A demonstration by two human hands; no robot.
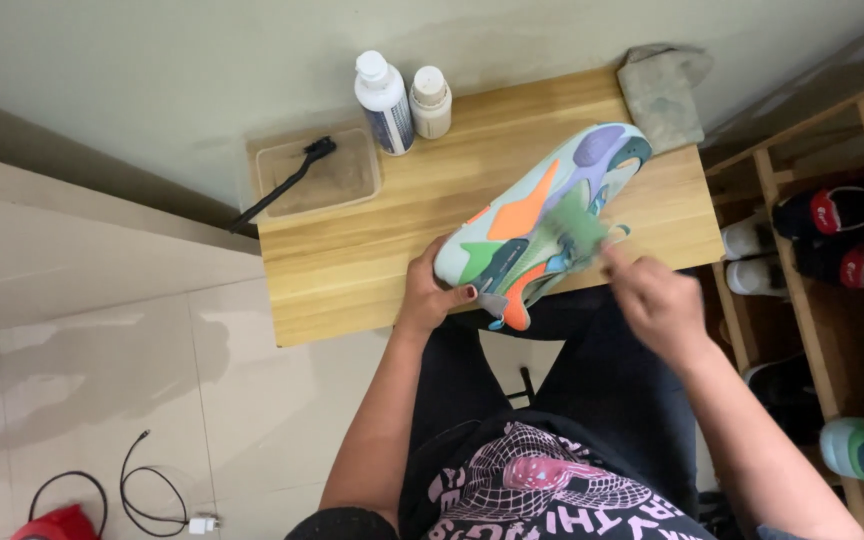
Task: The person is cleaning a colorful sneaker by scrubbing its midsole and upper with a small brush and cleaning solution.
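Mint rubber-soled sneaker, patched orange, green, purple: heel gripped by left hand fingers over wooden table. Right hand, blurred, pinched a green cloth against its side.

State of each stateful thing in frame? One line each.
sneaker: tipped on its side, heel gripped by left hand
right hand: blurred, pressing green cloth on sneaker
two bottles: upright, capped
clear tub: open, brush lying across it
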